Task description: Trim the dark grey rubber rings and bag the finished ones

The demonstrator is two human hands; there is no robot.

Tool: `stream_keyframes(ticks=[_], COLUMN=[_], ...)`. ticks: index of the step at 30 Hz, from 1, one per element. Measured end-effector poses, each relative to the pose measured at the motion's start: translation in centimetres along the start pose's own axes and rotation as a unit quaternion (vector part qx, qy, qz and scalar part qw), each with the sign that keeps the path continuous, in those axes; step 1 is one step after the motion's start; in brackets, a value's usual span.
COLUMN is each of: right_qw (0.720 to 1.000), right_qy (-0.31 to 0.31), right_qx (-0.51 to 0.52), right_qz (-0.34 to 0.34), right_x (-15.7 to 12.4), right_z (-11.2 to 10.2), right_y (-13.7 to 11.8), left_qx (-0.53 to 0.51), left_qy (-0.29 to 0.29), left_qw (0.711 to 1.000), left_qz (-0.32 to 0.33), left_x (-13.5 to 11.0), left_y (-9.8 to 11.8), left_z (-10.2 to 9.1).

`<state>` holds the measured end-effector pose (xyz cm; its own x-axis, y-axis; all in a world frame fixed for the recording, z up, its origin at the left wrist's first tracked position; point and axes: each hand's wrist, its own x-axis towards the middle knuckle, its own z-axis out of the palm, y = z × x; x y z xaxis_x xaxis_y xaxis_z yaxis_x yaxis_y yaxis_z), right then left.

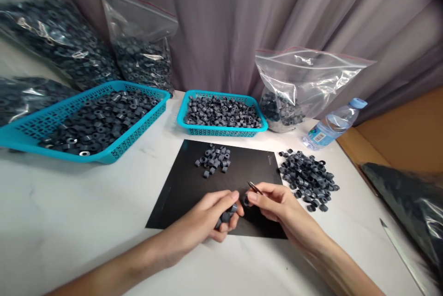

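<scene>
My left hand [218, 215] is closed around several small dark grey plastic rings [226, 216], some showing between thumb and fingers. Just to its right, my right hand [273, 201] pinches one grey ring [246, 200] between thumb and fingertips. It also holds a slim dark pointed tool [255, 188], whose far end is hidden in the fingers. Both hands are over the near part of a black mat [180, 194], fingertips close together. Beyond them on the mat lies a small group of rings [214, 160]. A larger pile of rings [308, 178] sits right of the mat.
Two blue baskets [112, 155] [221, 130] of rings stand behind and to the left. Clear zip bags of rings [141, 56] [294, 88] lean near the grey curtain [214, 23]. A water bottle [332, 125] stands tilted-looking at the right, near a brown box [408, 129].
</scene>
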<state>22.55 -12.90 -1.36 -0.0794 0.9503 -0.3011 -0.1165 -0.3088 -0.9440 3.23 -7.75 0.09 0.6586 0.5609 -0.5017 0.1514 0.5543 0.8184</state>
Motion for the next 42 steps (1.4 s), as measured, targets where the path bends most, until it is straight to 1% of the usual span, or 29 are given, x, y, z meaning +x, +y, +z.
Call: stream_keyframes(ticks=[3, 7, 9, 10, 11, 12, 13, 14, 15, 16, 18, 20, 21, 23, 26, 27, 29, 31, 34, 37, 39, 41, 42], right_qw=[0.999, 0.998, 0.994, 0.986, 0.972, 0.950, 0.922, 0.894, 0.870, 0.853, 0.828, 0.800, 0.781, 0.729, 0.638, 0.615, 0.588, 0.573, 0.566, 0.576, 0.584, 0.593, 0.605], right_qy=[-0.028, -0.012, 0.017, 0.046, 0.084, 0.126, 0.162, 0.187, 0.199, 0.203, 0.197, 0.193, 0.197, 0.215, 0.251, 0.259, 0.266, 0.268, 0.265, 0.266, 0.268, 0.267, 0.262], right_qx=[-0.027, -0.053, -0.090, -0.127, -0.177, -0.236, -0.296, -0.350, -0.391, -0.419, -0.455, -0.492, -0.517, -0.582, -0.672, -0.690, -0.710, -0.717, -0.722, -0.722, -0.718, -0.705, -0.687], right_qz=[-0.024, -0.043, -0.067, -0.093, -0.126, -0.161, -0.190, -0.210, -0.224, -0.236, -0.261, -0.283, -0.289, -0.291, -0.282, -0.280, -0.284, -0.293, -0.296, -0.275, -0.266, -0.284, -0.304], right_x=[-0.1, 0.1, 0.3, 0.4, 0.5, 0.7, 0.8, 1.0, 1.2, 1.4, 1.8, 2.0, 2.0, 1.9, 1.5, 1.4, 1.2, 1.1, 1.1, 1.2, 1.1, 0.9, 0.7], right_z=[0.5, 0.7, 0.3, -0.1, -0.6, -1.2, -1.8, -2.3, -2.8, -3.3, -3.8, -3.9, -3.9, -3.8, -3.7, -3.7, -3.7, -3.7, -3.6, -3.5, -3.4, -3.1, -2.8], right_y=[-0.1, 0.0, 0.3, 0.4, 0.6, 0.8, 1.1, 1.4, 1.7, 2.0, 2.6, 3.0, 3.0, 3.0, 2.7, 2.6, 2.5, 2.5, 2.6, 2.7, 2.5, 2.2, 2.0], left_qx=[-0.042, -0.073, -0.095, -0.107, -0.119, -0.131, -0.143, -0.154, -0.164, -0.172, -0.184, -0.193, -0.196, -0.199, -0.200, -0.200, -0.199, -0.194, -0.182, -0.162, -0.135, -0.097, -0.077], left_qy=[-0.027, -0.039, -0.043, -0.047, -0.053, -0.060, -0.067, -0.073, -0.079, -0.082, -0.086, -0.084, -0.083, -0.078, -0.078, -0.080, -0.082, -0.084, -0.085, -0.082, -0.073, -0.059, -0.052], left_qw=[0.999, 0.997, 0.994, 0.993, 0.991, 0.989, 0.987, 0.985, 0.983, 0.981, 0.978, 0.976, 0.975, 0.975, 0.975, 0.975, 0.975, 0.976, 0.978, 0.983, 0.988, 0.993, 0.995], left_qz=[0.007, 0.001, -0.013, -0.017, -0.021, -0.025, -0.030, -0.034, -0.040, -0.044, -0.050, -0.055, -0.056, -0.056, -0.052, -0.051, -0.051, -0.050, -0.046, -0.032, -0.010, 0.017, 0.031], left_x=[-0.3, -0.3, -0.3, -0.3, -0.4, -0.4, -0.4, -0.5, -0.5, -0.5, -0.5, -0.5, -0.5, -0.4, -0.4, -0.5, -0.5, -0.6, -0.6, -0.5, -0.5, -0.4, -0.3], left_y=[-0.3, -0.2, 0.0, 0.1, 0.2, 0.2, 0.3, 0.3, 0.3, 0.3, 0.4, 0.4, 0.4, 0.5, 0.6, 0.6, 0.7, 0.8, 0.8, 0.8, 0.9, 0.9, 0.8], left_z=[0.4, 0.2, 0.0, -0.1, -0.1, -0.2, -0.3, -0.4, -0.4, -0.5, -0.5, -0.6, -0.6, -0.7, -0.8, -0.9, -0.9, -0.9, -0.8, -0.7, -0.7, -0.7, -0.7])
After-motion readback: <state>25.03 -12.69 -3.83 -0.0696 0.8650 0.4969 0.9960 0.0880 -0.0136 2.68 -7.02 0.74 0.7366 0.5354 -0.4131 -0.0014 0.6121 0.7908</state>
